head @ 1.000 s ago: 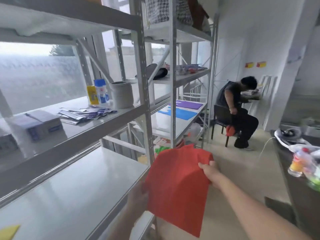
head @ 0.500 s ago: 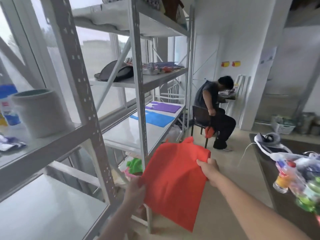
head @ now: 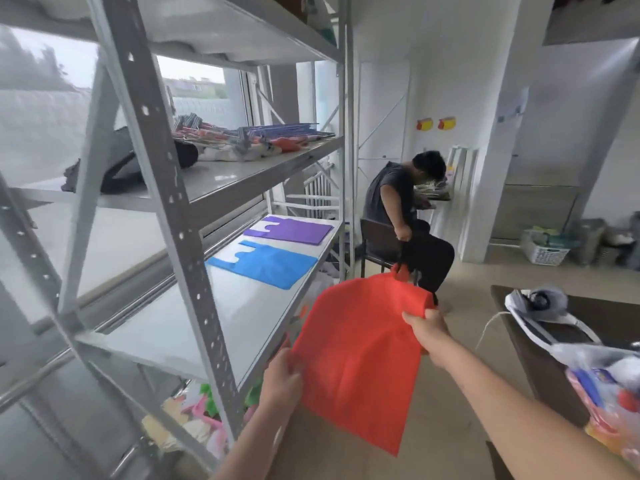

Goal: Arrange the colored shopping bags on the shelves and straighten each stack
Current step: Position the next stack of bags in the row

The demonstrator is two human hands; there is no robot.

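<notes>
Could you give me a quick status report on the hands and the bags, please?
Both hands, left and right, grip the red bag, off the shelf. Blue and purple bags lie flat there. Nothing in the way.

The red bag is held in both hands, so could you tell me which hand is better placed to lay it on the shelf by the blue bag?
Probably the left hand: it grips the red bag's edge nearest the shelf, while the right hand holds the aisle side.

No writing is showing clearly enough to read; print on the packets (head: 604,393) at the desk (head: 554,341) edge is blurring out.
</notes>
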